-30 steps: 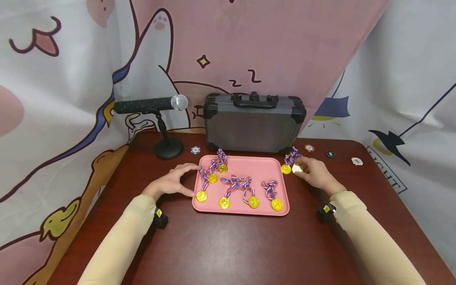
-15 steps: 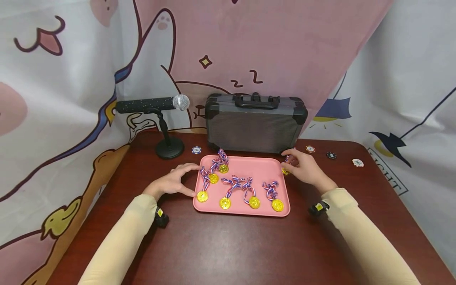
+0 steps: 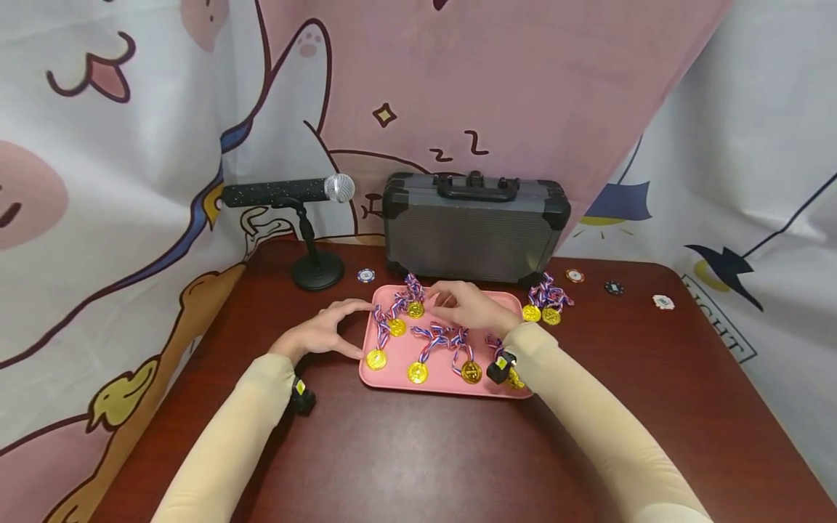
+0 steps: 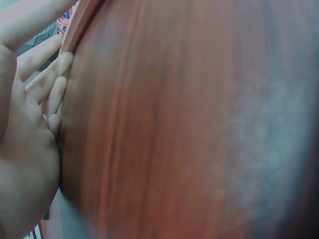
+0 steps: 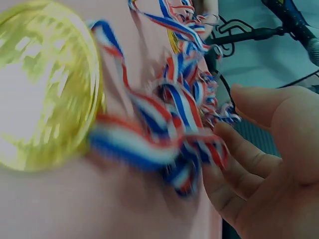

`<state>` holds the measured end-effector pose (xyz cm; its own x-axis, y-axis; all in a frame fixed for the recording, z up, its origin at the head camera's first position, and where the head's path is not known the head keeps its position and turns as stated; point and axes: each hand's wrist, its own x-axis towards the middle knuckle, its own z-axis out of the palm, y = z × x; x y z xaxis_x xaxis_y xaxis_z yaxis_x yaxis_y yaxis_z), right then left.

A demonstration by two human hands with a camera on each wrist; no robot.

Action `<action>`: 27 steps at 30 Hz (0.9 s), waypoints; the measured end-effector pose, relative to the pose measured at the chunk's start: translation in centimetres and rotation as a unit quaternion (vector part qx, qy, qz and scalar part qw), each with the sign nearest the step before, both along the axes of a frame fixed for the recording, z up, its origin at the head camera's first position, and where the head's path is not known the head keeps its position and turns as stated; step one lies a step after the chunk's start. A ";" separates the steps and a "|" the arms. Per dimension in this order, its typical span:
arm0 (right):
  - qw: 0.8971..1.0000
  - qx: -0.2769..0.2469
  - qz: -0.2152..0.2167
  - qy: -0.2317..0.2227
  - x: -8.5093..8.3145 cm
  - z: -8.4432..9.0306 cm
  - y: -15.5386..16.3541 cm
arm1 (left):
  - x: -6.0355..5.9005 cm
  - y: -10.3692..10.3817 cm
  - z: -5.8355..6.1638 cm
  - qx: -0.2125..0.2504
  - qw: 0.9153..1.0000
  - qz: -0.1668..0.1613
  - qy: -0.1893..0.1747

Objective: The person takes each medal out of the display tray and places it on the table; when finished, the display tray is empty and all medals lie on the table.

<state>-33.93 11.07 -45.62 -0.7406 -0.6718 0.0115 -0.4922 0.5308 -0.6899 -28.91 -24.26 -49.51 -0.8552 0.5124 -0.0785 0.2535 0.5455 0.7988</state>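
Note:
A pink tray [image 3: 445, 390] holds several gold medals with red, white and blue ribbons, such as the front left medal [image 3: 377, 359]. My left hand [image 3: 320, 333] spreads thumb and fingers along the tray's left rim; in the left wrist view its fingertips are right at the rim. My right hand [image 3: 471, 309] hovers over the tray's back half, fingers loosely bent, near the back left medal [image 3: 415, 310]. The right wrist view has thumb and fingers apart beside tangled ribbons [image 5: 189, 109], nothing between them. The right forearm partly covers the front right medal [image 3: 516, 378].
Two more medals [image 3: 551, 316] lie on the table just right of the tray. Behind stands a grey hard case [image 3: 474, 236]; a microphone [image 3: 288, 192] on a black stand [image 3: 317, 270] is back left. Several poker chips, including a black one [image 3: 614, 288], lie along the back.
My right hand has swung left, from the two medals beside the tray to above the tray's back half, leaving those medals on the table. The left hand keeps its place at the rim.

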 end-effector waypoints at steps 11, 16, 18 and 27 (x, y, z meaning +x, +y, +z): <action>0.998 0.038 0.030 0.036 -1.7 -0.8 -3.3 | -0.4 0.1 0.5 -0.017 1.000 0.003 0.008; 0.994 0.089 0.020 0.063 -1.7 -1.0 -3.9 | -0.3 0.0 0.3 -0.024 1.000 0.007 0.000; 0.991 0.110 0.023 0.077 -1.5 -1.0 -4.1 | -0.2 0.0 0.1 -0.023 1.000 0.008 -0.001; 0.991 0.106 0.013 0.083 -1.1 -1.1 -3.9 | -0.3 0.1 -0.3 -0.015 1.000 0.002 0.008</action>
<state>-34.99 7.19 -46.76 -0.7229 -0.6909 -0.0120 -0.6044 0.6407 -0.4735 -29.18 -24.14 -49.85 -0.8584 0.5067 -0.0801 0.2638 0.5699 0.7782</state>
